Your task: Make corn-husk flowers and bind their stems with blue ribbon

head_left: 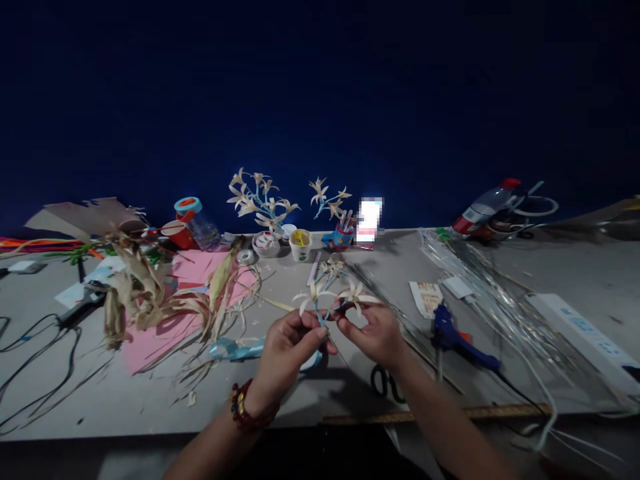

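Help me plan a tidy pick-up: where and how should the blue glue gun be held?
Take the blue glue gun by its long handle, probably from above and the near right. It lies on the table, that slim end slanting to the near right, with the cord trailing from it; the broader head points away.

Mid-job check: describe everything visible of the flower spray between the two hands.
The flower spray has cream, star-like blooms with narrow, pointed petals, which look like dried husk or paper, on thin stems that look wrapped in pale blue. Two blooms stand out in front, with more blurred behind. It is held up over the table. The left hand pinches the blue stem; the right hand is close against the right-hand side, its exact grip unclear.
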Demonstrator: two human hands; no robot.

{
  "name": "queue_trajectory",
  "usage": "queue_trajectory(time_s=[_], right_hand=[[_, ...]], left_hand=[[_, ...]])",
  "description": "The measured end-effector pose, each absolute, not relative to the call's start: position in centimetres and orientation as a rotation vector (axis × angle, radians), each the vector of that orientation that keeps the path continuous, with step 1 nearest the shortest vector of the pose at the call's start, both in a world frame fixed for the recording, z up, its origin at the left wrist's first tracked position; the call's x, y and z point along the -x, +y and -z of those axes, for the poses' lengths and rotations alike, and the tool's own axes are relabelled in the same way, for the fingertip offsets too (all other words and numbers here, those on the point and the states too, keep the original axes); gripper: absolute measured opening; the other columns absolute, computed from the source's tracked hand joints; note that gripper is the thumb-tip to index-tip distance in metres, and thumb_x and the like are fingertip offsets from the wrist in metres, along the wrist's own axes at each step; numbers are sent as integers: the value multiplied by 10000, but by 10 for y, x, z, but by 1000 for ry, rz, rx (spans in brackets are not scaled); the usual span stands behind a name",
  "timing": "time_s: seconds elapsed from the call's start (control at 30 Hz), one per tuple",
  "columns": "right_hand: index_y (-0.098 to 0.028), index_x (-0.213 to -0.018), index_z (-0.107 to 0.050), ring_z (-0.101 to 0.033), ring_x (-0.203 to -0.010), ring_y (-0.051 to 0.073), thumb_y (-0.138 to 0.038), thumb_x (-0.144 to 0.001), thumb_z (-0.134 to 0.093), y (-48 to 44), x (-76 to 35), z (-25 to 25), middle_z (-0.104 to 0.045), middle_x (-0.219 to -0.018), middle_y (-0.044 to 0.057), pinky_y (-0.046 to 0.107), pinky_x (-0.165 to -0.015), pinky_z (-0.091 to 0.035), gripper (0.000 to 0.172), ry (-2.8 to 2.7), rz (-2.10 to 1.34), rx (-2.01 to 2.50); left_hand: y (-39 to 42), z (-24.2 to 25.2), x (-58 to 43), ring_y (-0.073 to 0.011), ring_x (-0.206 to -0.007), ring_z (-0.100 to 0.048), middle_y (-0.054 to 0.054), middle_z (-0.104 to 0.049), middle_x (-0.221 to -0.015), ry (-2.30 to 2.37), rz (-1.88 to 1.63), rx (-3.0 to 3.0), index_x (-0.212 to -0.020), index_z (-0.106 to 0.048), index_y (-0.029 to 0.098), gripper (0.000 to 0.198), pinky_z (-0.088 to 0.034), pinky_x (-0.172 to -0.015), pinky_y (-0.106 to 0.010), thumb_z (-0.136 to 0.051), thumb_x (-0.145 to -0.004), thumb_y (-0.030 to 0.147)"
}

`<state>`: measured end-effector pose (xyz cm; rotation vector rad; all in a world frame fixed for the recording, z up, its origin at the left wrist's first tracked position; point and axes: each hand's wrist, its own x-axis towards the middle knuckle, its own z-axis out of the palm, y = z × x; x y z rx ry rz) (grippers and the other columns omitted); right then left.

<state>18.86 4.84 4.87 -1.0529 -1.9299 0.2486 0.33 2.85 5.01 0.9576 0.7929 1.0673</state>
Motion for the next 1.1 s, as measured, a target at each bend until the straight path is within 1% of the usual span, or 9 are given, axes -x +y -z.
queue_trajectory(time_s=[0.2, 0.27, 0.37, 0.5, 0.6, 0.7, 0.87, 1.03, 1.1], right_hand=[[-199, -911, -659, -682, -825, 228, -174, -841, -561, 50, -188, -41, -709, -902, 99, 343, -751, -566, 123, -2007, -27, 974], [-196, -895, -655, -679, -826, 228, -189, -853, -558, 52, -192, -43, -707, -875, 92, 345, -762, -559, 106, -2024, -137, 983], [-196, -875, -641, -671, -786, 207, -229, -870, -577, 53, -199, -52, -700, -831, 62, 324, -741, -546, 72, -2002, -496, 993], [-193, -889, -639, -659, -815, 195, -232, -879, -617, 51, -203, -64, -687, -857, 56, 306, -763, -521, 46, -2003, -705, 912], [-193, -929, -640, -648, -756, 173, -221, -899, -599, 50, -201, -68, -672, -853, 52, 286, -724, -520, 58, -2016, -766, 838], [-198, -955, -637, -643, -717, 157, -203, -911, -573, 51, -200, -70, -672, -869, 52, 268, -697, -522, 78, -2020, -765, 765], [-212, -956, -657, -659, -813, 184, -171, -916, -536, 54, -202, -69, -699, -906, 70, 291, -743, -519, 134, -2083, -667, 677], [-230, -1042, -652, -678, -779, 169, -164, -902, -583, 54, -205, -62, -712, -947, 56, 278, -736, -536, 170, -2045, -628, 647], [-234, -1021, -652, -680, -739, 160, -164, -899, -592, 54, -205, -58, -710, -926, 46, 267, -714, -541, 153, -2015, -634, 666]], left_hand=[[28, -45, -10, -108, -596, -671, -25, -713, -773, 803, -1105, -876, -756, -587, 160, 190, -497, -646, -225, -742, -790, 264], [30, -44, -11, -102, -565, -660, -22, -714, -766, 778, -1086, -837, -759, -578, 161, 203, -498, -620, -223, -748, -782, 269], [38, -47, -8, -108, -514, -645, -41, -728, -799, 714, -1014, -788, -767, -567, 160, 236, -485, -538, -221, -766, -757, 286], [49, -53, -1, -127, -489, -637, -27, -684, -573, 677, -888, -842, -761, -579, 148, 221, -471, -524, -210, -749, -777, 288], [51, -57, 2, -125, -477, -625, -33, -676, -533, 672, -824, -875, -764, -591, 140, 216, -466, -524, -207, -743, -784, 293], [51, -58, 2, -118, -465, -614, -28, -670, -534, 669, -804, -882, -758, -595, 135, 228, -453, -508, -200, -754, -771, 297], [50, -58, 1, -96, -444, -603, -5, -651, -540, 667, -806, -871, -754, -591, 132, 219, -423, -473, -171, -750, -779, 280], [51, -58, 1, -93, -459, -618, -38, -701, -695, 656, -823, -892, -761, -593, 128, 229, -444, -477, -182, -766, -760, 278], [50, -59, 0, -94, -466, -623, -49, -710, -730, 659, -826, -911, -767, -596, 128, 228, -447, -479, -185, -763, -763, 284]])
